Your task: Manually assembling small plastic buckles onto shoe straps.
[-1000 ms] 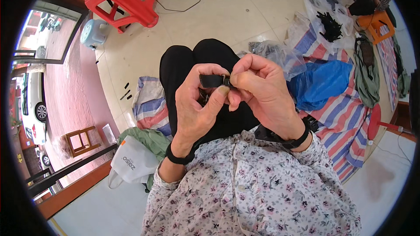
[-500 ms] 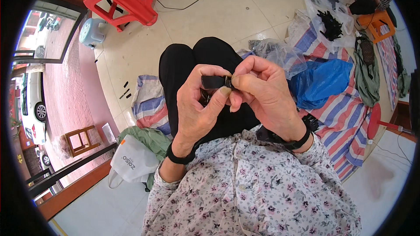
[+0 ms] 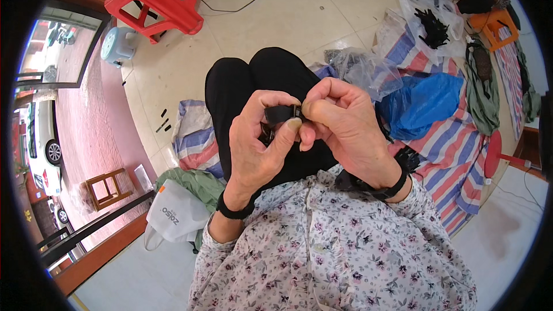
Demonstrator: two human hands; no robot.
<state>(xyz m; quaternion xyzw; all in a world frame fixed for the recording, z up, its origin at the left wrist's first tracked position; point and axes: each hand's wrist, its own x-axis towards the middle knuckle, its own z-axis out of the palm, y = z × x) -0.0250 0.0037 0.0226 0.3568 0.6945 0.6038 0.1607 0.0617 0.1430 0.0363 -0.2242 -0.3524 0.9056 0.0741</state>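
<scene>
Above my lap, a short black strap (image 3: 279, 114) with a small dark buckle-like piece at its right end is held between both hands. My left hand (image 3: 253, 148) grips the strap, the thumb pressed near that end and the fingers curled behind. The thumb and index finger of my right hand (image 3: 350, 125) pinch the strap's right end. Whatever the right fingertips cover there cannot be made out. Part of the black piece loops down inside my left palm. Both wrists wear black bands.
Striped sheeting (image 3: 455, 155) spreads at my right, bearing a blue plastic bag (image 3: 423, 106) and clear bags. Black strips (image 3: 431, 29) are piled farther off, near another person. A red stool (image 3: 155, 3) stands at far left. A white bag (image 3: 175, 210) lies beside me.
The strap's left part bows into more of a curve, and its buckle-like end shows more plainly. Both hands keep hold in nearly the same place; the view has shifted slightly.
</scene>
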